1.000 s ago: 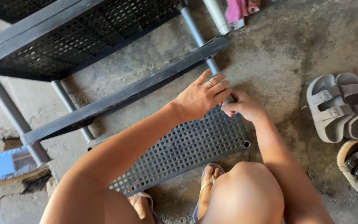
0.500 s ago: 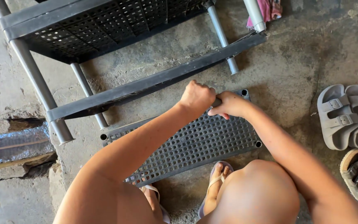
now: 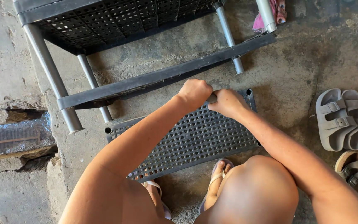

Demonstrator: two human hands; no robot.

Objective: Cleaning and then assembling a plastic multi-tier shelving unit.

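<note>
I see both hands meeting at the far edge of a dark perforated plastic shelf panel [image 3: 195,137] that lies flat on the concrete floor [image 3: 303,58], right in front of my knees. My left hand [image 3: 194,93] is clenched into a fist and my right hand [image 3: 228,102] is curled beside it, the two touching; between them a short grey tube [image 3: 212,98] shows, and both hands appear to grip it, though how far the fingers wrap I cannot tell. The panel is a rectangle pierced by a grid of small square holes, with round sockets at its corners; the far right socket [image 3: 249,92] and the far left one [image 3: 108,130] stand open. Its plastic looks dusty and matte. Beyond the panel's far edge stands a partly assembled shelf rack [image 3: 146,79], with the same dark slatted tiers on smooth grey tube legs. The floor is rough, stained and cracked toward its left edge. Grey buckled sandals [image 3: 344,118] lie well apart near the right edge, and a pink cloth [image 3: 280,10] sits at the far edge.
</note>
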